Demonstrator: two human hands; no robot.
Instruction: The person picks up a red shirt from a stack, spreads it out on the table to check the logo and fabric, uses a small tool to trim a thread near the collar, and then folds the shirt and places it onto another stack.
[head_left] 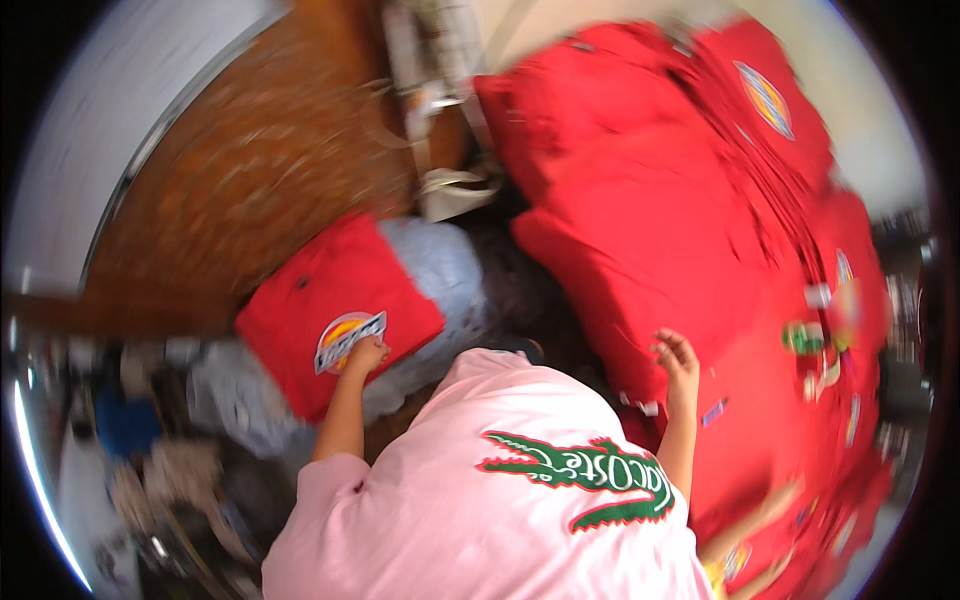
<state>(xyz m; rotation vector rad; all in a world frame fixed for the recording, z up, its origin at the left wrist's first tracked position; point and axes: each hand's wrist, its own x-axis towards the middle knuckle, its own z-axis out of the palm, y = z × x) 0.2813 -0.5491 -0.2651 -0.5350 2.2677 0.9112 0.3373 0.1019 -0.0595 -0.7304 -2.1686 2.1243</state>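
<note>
the biggest thing before me was the heap of red garments [680, 200], spread from twelve o'clock round to four o'clock, some of them bearing round coloured patches. the whole view was blurred, so i could not tell how many pieces lay in it. next in size was my own pink shirt [480, 520] with its green printed figure, filling the six o'clock part of the view. the wooden floor [260, 150] showed brown at eleven o'clock. a pale blue cloth [445, 265] lay near the centre, partly under a folded red garment [330, 300] at nine o'clock, which carried an oval patch [348, 340] on its near edge. a white strappy object [455, 190] sat just above the blue cloth, too smeared to name.

my left hand [366, 354] was closed in a pinch on the near edge of the folded red garment, touching it right beside the oval patch. my right hand [678, 360] was at four o'clock, its fingers loosely spread and curled, held at the lower edge of the big red heap; i could not tell whether it touched the cloth.
</note>
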